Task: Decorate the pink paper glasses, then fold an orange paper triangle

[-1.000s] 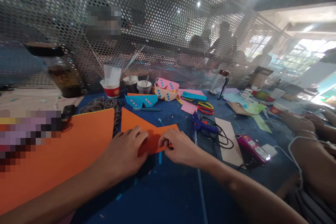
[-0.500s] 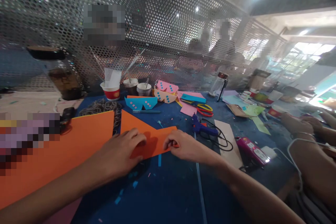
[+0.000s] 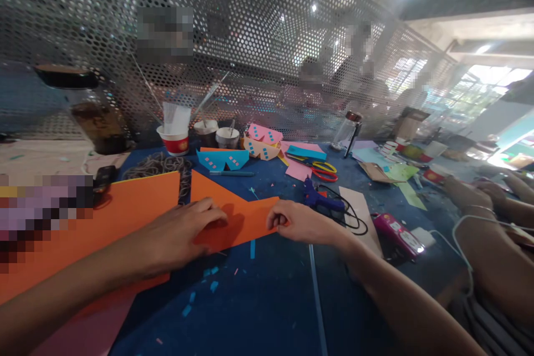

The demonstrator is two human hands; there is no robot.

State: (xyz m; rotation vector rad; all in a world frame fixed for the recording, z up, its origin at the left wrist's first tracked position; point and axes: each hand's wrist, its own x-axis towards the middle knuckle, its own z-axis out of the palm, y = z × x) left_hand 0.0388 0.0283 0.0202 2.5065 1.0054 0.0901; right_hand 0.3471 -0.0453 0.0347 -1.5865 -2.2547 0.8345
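Head view shows left fingers [image 3: 212, 215] spread on orange paper [image 3: 244, 221], right fingers [image 3: 273, 214] pinching it.

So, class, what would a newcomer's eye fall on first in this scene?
Probably the large orange sheet at left, then the smaller orange piece under the left hand, with the right hand at its right end. Beyond it, a bright blue paper cutout sits before the perforated screen. A blue glue gun lies beyond the right hand.
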